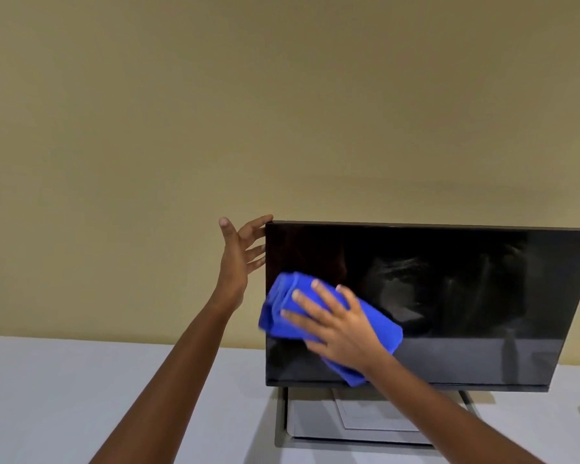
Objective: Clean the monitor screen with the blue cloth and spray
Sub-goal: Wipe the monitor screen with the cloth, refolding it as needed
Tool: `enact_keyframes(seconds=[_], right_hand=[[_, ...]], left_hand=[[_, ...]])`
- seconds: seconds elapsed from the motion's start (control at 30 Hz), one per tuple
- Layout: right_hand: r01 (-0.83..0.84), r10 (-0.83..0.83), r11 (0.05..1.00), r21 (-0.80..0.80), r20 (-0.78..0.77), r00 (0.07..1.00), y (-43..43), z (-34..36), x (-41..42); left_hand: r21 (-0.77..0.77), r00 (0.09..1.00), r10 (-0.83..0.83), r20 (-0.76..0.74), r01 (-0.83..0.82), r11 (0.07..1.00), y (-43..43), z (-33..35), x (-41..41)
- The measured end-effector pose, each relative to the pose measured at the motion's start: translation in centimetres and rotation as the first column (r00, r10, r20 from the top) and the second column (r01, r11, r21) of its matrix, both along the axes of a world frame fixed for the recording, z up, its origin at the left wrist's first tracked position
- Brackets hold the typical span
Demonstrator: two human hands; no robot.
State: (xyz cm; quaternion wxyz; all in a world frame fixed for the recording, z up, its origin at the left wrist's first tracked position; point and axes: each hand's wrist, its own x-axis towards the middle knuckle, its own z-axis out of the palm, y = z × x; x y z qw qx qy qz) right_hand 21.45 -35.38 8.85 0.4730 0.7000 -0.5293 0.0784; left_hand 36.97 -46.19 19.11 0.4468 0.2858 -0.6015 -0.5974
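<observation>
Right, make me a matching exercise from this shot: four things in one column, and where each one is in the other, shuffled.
Things
1. left hand
2. right hand
3. blue cloth
4. stand

Places
A. pressed against the lower left of the screen
B. standing on the white table
C. at the top left corner of the screen, fingers reaching behind its edge
D. flat on top of the cloth, fingers spread

Pairs: 1-C, 2-D, 3-A, 4-B
</observation>
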Motion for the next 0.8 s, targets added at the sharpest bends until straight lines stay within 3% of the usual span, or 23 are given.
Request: enact_keyframes(seconds=[0.1, 0.17, 0.27, 0.53, 0.8], right_hand=[[0.144, -0.1, 0.972, -0.185, 0.229, 0.968, -1.7, 5.8, -0.5], [0.229, -0.156, 0.954, -0.192, 0.33, 0.931, -3.1, 8.8, -0.4], [0.22, -0.135, 0.957, -0.191, 0.376, 0.916, -4.4, 9.2, 0.7], [0.131, -0.11, 0.987, -0.098, 0.195, 0.975, -3.5, 1.5, 3.1], [0.049, 0.004, 0.935, 0.35, -0.147, 0.989, 0.5, -5.2, 2.4]], left_hand=[[0.009, 1.0, -0.001, 0.004, 0.001, 1.0, 0.1, 0.1, 0.0], [0.007, 1.0, 0.008, -0.001, -0.008, 1.0, 0.2, 0.1, 0.0], [0.021, 1.0, 0.016, -0.017, -0.016, 1.0, 0.2, 0.0, 0.1], [0.013, 1.0, 0.013, -0.017, -0.013, 1.0, -0.2, -0.3, -0.1], [-0.014, 0.999, 0.043, 0.002, -0.043, 0.999, -0.7, 0.0, -0.1]])
